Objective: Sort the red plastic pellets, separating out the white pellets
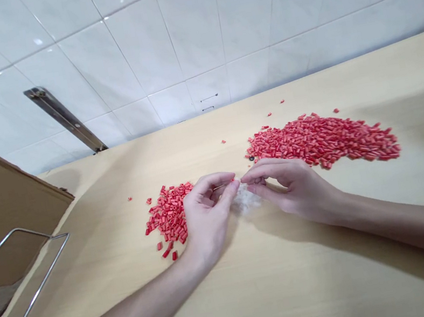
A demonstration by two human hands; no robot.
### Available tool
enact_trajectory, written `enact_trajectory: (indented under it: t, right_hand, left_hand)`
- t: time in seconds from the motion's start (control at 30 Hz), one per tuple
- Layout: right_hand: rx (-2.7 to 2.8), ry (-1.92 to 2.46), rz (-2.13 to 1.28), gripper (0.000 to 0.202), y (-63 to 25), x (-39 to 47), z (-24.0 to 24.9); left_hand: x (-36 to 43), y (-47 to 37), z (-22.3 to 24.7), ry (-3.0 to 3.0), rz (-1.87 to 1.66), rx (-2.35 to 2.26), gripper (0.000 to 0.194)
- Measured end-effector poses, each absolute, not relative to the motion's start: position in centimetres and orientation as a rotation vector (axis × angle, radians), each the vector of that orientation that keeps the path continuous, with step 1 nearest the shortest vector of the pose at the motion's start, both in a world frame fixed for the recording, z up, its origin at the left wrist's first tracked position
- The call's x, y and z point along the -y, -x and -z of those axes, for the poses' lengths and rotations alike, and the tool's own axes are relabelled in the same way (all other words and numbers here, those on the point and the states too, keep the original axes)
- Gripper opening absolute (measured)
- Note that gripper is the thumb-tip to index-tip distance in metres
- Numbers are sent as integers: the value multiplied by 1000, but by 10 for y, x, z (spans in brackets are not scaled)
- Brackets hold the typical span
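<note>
My left hand [209, 208] is closed in a pinch, with a tiny bit of a red piece [234, 180] showing between thumb and fingertip. Facing it, fingertips almost touching, my right hand [293, 185] is also pinched; what it holds, if anything, is too small to make out. Beneath the fingertips lies a little heap of whitish, see-through bits [247, 200]. A pile of short red tube-like pieces [167, 215] spreads beside my left hand and partly behind it. Beyond my right hand stretches a larger, longer pile of small red pieces [323, 139].
The pale wooden table [230, 308] meets a tiled wall [193, 30]. At the left stand a cardboard box [0, 212] and a bent metal wire frame [42, 297]. A metal bar [66, 120] leans on the wall. A small black round thing [252, 158] lies by the right pile.
</note>
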State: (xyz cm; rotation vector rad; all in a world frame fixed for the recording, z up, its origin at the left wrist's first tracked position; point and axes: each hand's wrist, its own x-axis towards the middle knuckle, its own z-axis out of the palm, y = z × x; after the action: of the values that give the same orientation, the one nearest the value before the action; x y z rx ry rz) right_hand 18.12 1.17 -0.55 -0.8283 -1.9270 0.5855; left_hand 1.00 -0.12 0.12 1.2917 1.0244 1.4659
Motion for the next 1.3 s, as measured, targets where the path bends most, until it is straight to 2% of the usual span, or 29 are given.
enact_trajectory:
  t: [0.47,0.83,1.13,1.3]
  right_hand:
    - [1847,874,-701,8,-182,-11,4]
    - [1819,793,-623,20,-182,-11,5]
    - [1792,846,-650,8,-182,-11,7]
    - [1716,876,-677,9,-181,-9,8]
  left_hand:
    - [0,-7,3,-1344,-1447,-1029,11]
    - [3,-10,-1,-1265,-1417,-1027,16]
    - [2,-10,0,-1240,-1429,-974,13]
    - [4,-9,-2,-1248,-1404,-1012,12]
